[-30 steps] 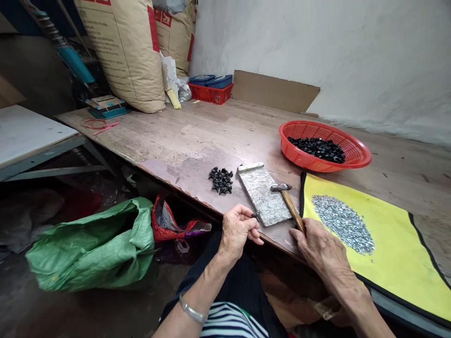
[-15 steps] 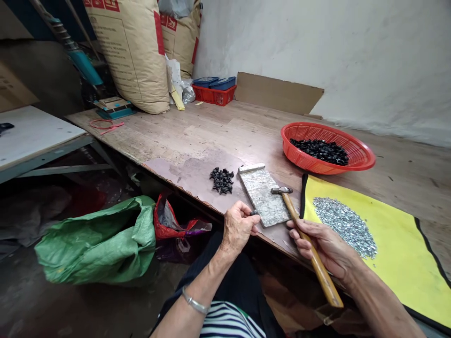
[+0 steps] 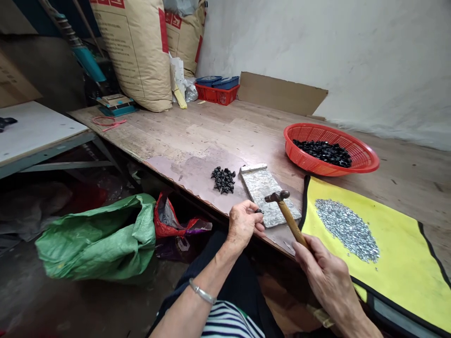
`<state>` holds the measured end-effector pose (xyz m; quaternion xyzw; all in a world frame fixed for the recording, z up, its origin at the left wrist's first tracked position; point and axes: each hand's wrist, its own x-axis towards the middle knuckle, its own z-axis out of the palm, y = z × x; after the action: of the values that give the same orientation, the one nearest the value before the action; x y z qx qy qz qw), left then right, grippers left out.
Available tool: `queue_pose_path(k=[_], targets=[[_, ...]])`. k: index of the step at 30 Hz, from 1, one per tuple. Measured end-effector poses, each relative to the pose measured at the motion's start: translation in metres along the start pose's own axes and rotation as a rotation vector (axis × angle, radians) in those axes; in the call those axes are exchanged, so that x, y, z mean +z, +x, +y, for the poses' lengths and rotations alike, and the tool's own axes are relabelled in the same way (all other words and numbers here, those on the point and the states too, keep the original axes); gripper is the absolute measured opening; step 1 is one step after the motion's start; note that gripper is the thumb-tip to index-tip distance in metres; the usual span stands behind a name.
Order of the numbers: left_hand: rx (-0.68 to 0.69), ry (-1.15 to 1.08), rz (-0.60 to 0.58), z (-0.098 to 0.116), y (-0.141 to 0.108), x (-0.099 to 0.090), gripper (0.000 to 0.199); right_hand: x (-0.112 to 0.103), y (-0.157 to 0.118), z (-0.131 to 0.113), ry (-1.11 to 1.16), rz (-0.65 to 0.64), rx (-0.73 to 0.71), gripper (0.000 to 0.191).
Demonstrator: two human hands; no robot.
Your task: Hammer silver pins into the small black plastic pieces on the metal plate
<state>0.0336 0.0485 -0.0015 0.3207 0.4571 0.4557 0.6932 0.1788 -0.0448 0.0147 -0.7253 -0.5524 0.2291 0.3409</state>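
My left hand [image 3: 243, 223] is narrow, thumb and fingers pinching a small black part [image 3: 260, 211] just over the near edge of the steel plate [image 3: 262, 185]. Can't tell if the part touches the plate, and most of it is hidden by the fingers. My right hand [image 3: 326, 274] is closed around the wooden handle of a small hammer [image 3: 291, 216], with the head raised just above the plate and close to the part.

Left of my left hand, further out on the bench [image 3: 197, 134], sits a loose pile of black parts [image 3: 223, 180]. Beyond the hammer is a red basket [image 3: 366, 157] holding more black parts [image 3: 322, 153]. Right of my right hand, a yellow mat [image 3: 398, 263] carries a heap of small silver bits [image 3: 347, 230]. Below my left hand, on the floor, are a green sack [image 3: 98, 239] and a red bag [image 3: 165, 218].

Step in hand looks like hammering this part on the plate. Next move calls for the part sitting steady under the head, with the fingers kept clear of the strike.
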Motion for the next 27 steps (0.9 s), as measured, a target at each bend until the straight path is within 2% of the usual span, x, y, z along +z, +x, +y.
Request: queue_pose_path(k=[8, 12, 17, 21, 23, 27], targets=[[-0.012, 0.002, 0.098, -0.002, 0.000, 0.003, 0.015, 0.017, -0.013, 0.006, -0.481, 0.187, -0.378, 0.035], [-0.014, -0.010, 0.110, -0.003, 0.000, 0.003, 0.017, 0.010, -0.013, -0.005, -0.544, 0.275, -0.507, 0.033], [-0.006, -0.006, 0.107, -0.003, 0.000, 0.003, 0.018, 0.010, -0.017, -0.014, -0.551, 0.507, -0.531, 0.031], [0.004, -0.015, 0.122, -0.004, 0.000, 0.004, 0.016, 0.022, -0.014, -0.005, -0.717, 0.403, -0.581, 0.035], [0.002, -0.015, 0.125, -0.003, 0.000, 0.005, 0.017, 0.022, -0.012, -0.002, -0.769, 0.430, -0.561, 0.033], [-0.015, -0.003, 0.096, 0.000, -0.001, 0.004, 0.017, 0.016, -0.012, -0.001, -0.668, 0.485, -0.544, 0.029]])
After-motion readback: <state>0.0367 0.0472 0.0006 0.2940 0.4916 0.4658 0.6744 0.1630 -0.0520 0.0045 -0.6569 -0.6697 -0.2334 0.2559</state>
